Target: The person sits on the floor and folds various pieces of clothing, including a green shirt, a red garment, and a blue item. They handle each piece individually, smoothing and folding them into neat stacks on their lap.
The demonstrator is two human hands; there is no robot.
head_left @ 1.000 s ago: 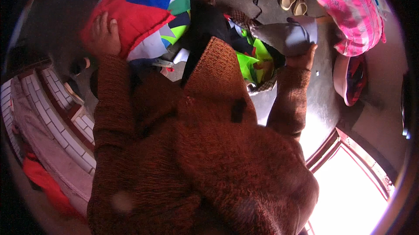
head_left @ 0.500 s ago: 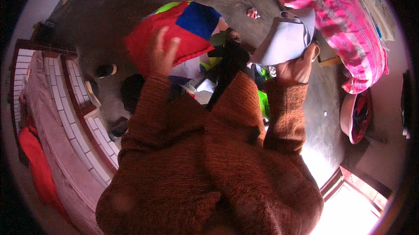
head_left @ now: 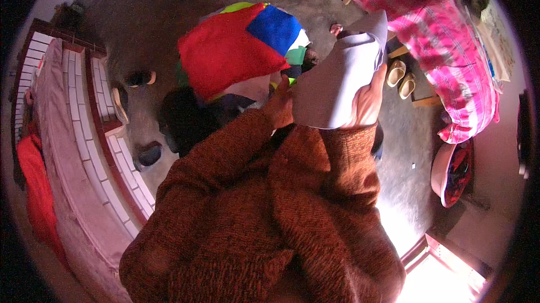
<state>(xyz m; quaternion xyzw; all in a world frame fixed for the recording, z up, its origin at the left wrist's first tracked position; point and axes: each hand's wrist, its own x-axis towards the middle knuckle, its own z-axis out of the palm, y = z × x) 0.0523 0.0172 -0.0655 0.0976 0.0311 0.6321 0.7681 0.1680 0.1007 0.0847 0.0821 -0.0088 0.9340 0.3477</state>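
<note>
Grey floor (head_left: 402, 140) is washed out by glare near the doorway (head_left: 444, 275). Beside the patchwork (head_left: 233, 52), the pale cloth (head_left: 332, 86) is gripped by the right hand (head_left: 368, 100), partly hidden behind it; the left hand's (head_left: 279, 105) grip, at its left edge, cannot be told.

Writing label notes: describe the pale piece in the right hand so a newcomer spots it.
Start at the big pink plaid cloth, upper right. Go left and down to the right hand; the pale piece is in its grip. Unlike the red piece and blue piece further left, it's plain greyish white.
</note>
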